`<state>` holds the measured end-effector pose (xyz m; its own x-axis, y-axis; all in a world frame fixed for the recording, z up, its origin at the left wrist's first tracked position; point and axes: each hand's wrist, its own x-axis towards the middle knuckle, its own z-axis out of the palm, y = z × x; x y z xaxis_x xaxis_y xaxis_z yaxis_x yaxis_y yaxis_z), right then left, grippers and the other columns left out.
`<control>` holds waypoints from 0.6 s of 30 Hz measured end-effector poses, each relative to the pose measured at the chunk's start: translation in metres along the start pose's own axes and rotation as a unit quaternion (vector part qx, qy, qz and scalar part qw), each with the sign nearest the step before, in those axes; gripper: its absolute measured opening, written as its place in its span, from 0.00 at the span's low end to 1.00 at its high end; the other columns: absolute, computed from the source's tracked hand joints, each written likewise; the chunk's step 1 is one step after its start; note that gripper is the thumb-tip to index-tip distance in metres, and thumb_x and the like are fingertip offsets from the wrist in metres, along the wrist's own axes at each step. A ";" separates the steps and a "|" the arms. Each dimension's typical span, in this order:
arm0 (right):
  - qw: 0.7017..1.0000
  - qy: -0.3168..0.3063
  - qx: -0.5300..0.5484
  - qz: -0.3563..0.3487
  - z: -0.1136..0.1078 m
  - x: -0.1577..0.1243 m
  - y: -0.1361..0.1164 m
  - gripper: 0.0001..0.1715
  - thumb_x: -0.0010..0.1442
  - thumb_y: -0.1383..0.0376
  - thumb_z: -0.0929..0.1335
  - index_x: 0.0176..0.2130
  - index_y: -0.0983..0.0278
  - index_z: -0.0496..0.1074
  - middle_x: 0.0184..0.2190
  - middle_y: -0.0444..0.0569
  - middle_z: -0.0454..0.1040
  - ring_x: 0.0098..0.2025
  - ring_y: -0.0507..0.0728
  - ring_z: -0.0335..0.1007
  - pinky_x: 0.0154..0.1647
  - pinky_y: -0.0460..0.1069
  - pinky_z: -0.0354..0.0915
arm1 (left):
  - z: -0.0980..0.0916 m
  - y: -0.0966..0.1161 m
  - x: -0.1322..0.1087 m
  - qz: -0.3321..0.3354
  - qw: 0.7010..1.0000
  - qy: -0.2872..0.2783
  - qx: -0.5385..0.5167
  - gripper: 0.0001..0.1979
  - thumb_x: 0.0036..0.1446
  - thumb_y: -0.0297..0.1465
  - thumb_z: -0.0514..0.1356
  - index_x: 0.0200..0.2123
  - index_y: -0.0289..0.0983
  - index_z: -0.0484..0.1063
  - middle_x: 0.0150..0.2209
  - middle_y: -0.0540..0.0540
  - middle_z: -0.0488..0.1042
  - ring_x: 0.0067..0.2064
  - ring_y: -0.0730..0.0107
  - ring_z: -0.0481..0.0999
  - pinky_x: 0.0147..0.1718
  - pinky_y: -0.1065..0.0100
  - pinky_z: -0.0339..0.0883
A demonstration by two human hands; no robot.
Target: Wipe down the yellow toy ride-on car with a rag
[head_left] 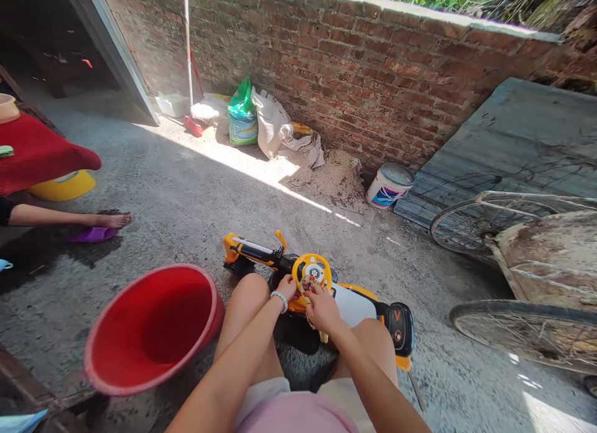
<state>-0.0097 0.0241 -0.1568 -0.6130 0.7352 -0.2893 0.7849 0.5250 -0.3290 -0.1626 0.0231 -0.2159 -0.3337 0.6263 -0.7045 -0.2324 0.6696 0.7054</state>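
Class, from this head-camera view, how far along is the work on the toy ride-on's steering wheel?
Done: the yellow steering wheel sits mounted on the toy ride-on. In hand: the fingers of the right hand work at the wheel's hub, with the left hand beside them. Left: cannot be told, since the fingers partly hide the hub.

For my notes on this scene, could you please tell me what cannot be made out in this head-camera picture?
All in the head view:
Centre of the yellow toy steering wheel: covered by the left hand and right hand; anything held there cannot be told.
Ride-on toy's seat: hidden by the thighs.
Rusty cart: cut off by the right edge.
Nearby person's leg: cut off by the left edge.
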 end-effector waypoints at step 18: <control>0.994 0.002 -0.063 0.092 -0.036 0.086 0.055 0.36 0.68 0.63 0.60 0.72 0.49 0.61 0.67 0.53 0.67 0.58 0.63 0.71 0.58 0.56 0.66 | 0.004 0.009 -0.002 -0.050 0.999 -0.006 0.013 0.12 0.71 0.26 0.49 0.53 0.36 0.68 0.33 0.45 0.83 0.23 0.69 0.79 0.28 0.68 0.77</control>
<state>-0.0160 0.1320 -0.1671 -0.4579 0.8254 -0.3303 0.8889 0.4307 -0.1560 -0.1605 0.0291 -0.2083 -0.3001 0.5604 -0.7719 -0.2399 0.7388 0.6297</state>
